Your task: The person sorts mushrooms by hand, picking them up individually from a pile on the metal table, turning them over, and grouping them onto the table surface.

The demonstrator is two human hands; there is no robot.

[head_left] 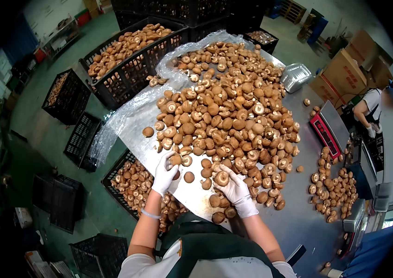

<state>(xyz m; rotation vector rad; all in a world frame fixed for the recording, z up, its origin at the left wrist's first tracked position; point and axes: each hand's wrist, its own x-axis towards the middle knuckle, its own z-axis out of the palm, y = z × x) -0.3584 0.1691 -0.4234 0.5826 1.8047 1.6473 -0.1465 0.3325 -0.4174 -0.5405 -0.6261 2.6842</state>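
Note:
A big heap of brown mushrooms covers the steel table. My left hand, in a white glove, grips a mushroom at the heap's near left edge. My right hand, also gloved, holds a pale-capped mushroom near the table's front edge. Loose mushrooms lie around both hands.
Black crates of mushrooms stand below the table's left edge and at the far left. Clear plastic sheet hangs off the table. A red scale, a smaller mushroom pile and a plastic tray are on the right. Another person works beyond, by cardboard boxes.

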